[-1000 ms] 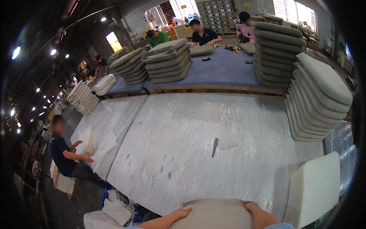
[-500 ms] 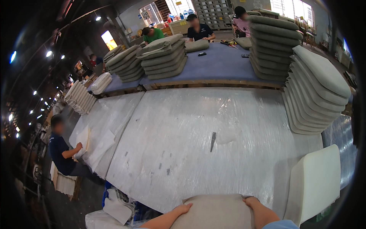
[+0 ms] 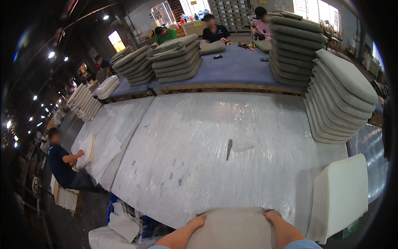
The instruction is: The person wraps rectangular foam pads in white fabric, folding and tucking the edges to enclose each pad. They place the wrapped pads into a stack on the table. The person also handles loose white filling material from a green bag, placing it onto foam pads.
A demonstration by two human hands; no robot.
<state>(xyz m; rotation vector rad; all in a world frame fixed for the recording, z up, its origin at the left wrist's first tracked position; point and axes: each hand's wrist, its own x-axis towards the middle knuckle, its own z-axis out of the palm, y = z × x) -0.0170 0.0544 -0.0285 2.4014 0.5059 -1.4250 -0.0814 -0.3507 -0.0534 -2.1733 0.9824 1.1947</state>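
A beige fabric-covered seat cushion (image 3: 232,230) is at the near edge of the plastic-wrapped table (image 3: 199,166), its lower part cut off by the picture's bottom. My left hand (image 3: 198,222) grips its far left corner, fingers curled over the fabric edge. At the far right corner, my right hand (image 3: 272,216) is closed on the same cushion. The cover's far edge runs nearly straight between both hands. On the plastic beyond lies a dark, narrow pointed tool (image 3: 229,149), apart from both hands, beside a small clear plastic scrap (image 3: 243,144).
White foam pads (image 3: 346,195) stand at the near right, below a tall stack of pale cushions (image 3: 336,99). Grey-green cushion stacks (image 3: 176,60) line the blue table (image 3: 236,68), with people behind it. At left, a person (image 3: 62,162) handles white sheets. Blue crates (image 3: 111,209) sit near left.
My hands and the cushion have moved slightly farther up the view, still gripped at both far corners. The whole scene has shifted a little left and up. The person at left has shifted their hand.
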